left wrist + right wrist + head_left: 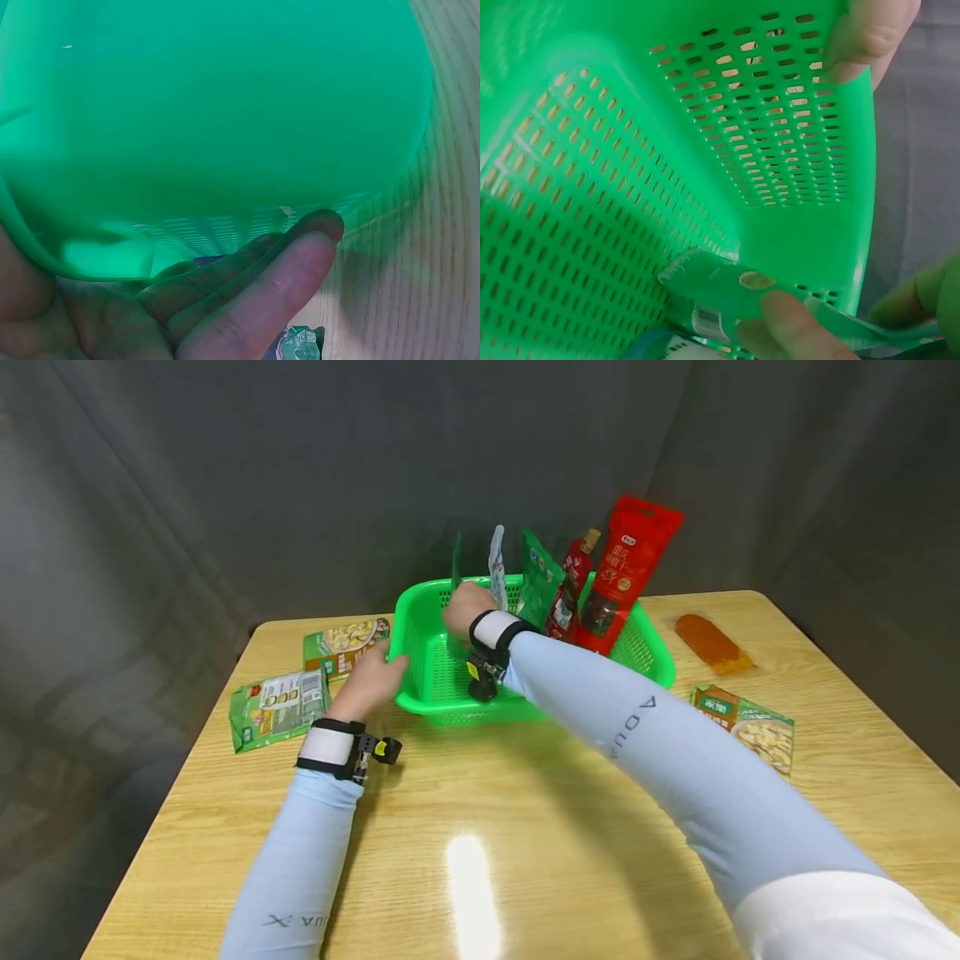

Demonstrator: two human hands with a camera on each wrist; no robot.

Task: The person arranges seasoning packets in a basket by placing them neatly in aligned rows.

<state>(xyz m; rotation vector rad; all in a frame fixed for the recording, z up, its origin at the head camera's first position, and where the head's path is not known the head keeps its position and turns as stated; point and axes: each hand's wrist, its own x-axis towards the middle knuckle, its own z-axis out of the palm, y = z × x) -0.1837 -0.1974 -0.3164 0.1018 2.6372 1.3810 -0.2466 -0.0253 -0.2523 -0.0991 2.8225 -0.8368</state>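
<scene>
At the left end of the green plastic basket [420,703], my left hand [371,681] grips the rim. Its thumb hooks over the rim and its fingers lie along the outer wall, as the left wrist view shows. My right hand [468,610] reaches inside and pinches a thin green packet [720,285] between fingers and thumb. That packet stands on edge near the basket's back wall. To its right a white packet [497,564], another green packet [540,577], a red bottle-shaped pack [573,577] and a tall red bag [630,560] stand in the basket.
Left of the basket, two seasoning packets [277,703] lie on the wooden table [405,860], one partly behind my left hand. On the right lie an orange-red sachet [708,642] and a green-brown packet [750,727], partly behind my right sleeve. A dark curtain [375,485] hangs behind.
</scene>
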